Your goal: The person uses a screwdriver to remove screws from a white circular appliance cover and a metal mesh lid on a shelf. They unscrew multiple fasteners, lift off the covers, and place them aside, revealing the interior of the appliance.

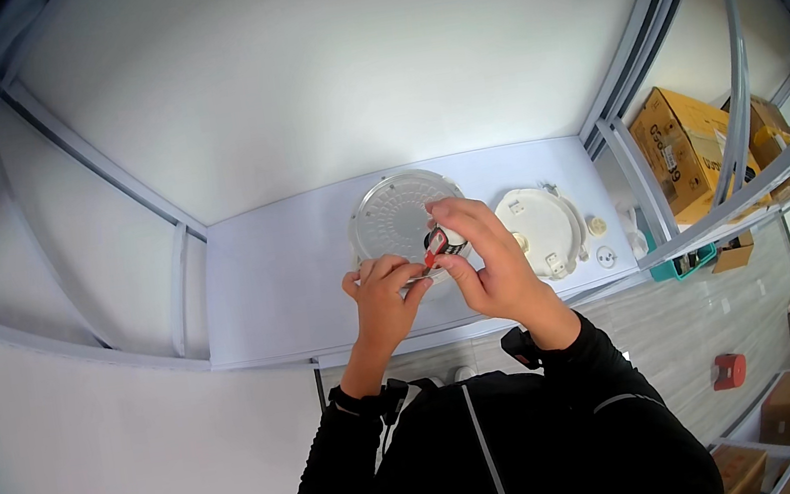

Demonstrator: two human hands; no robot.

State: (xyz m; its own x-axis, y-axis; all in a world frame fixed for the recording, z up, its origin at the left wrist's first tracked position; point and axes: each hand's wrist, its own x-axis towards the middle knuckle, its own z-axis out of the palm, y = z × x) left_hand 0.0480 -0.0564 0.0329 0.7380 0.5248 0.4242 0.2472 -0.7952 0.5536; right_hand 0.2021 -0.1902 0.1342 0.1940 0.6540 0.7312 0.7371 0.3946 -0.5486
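Observation:
My right hand (510,276) is closed around a small red, black and white hand tool (434,244), whose exact kind I cannot make out. The tool's red end points down toward the fingertips of my left hand (385,299). Thumb and fingers of that hand are pinched together, but what they hold is too small to tell. Both hands are over the near rim of a round silvery plate (390,212) with rings of small marks. To its right, partly behind my right hand, sits a round white plastic housing (544,226).
White table (264,286) with a raised wall behind. Right of the housing lie a small cream round part (597,226) and a white disc with holes (607,258). Metal frame posts flank the table. Beyond are cardboard boxes (689,150), a teal basket (695,262) and a red stool (730,371).

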